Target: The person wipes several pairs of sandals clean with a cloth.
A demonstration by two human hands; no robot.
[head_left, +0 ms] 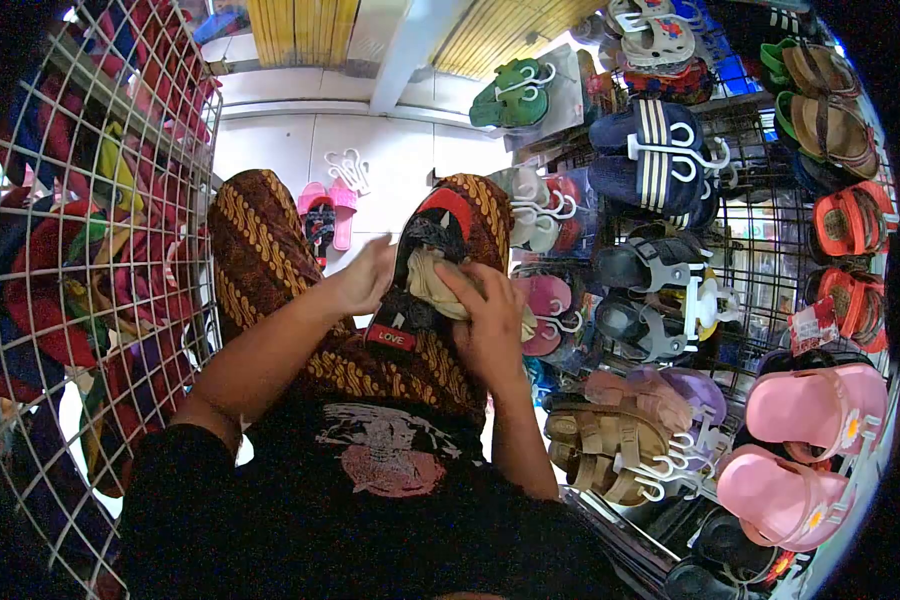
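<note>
A black and red slipper with "LOVE" lettering lies across my lap, over brown patterned cloth. My right hand has its fingers wrapped on a crumpled beige rag, which is pressed onto the slipper's black strap. Part of the rag hangs out beneath that hand. Just left of the slipper is my left hand, slightly blurred, with fingers stretched out and nothing in them. On the floor ahead, between my knees, lie pink slippers and a black and red slipper, with white plastic hangers beside them.
At my left stands a wire grid with colourful goods behind it. The right side holds a rack of hung footwear: navy striped slides, black sandals, brown sandals and pink clogs. Green slippers are farther back.
</note>
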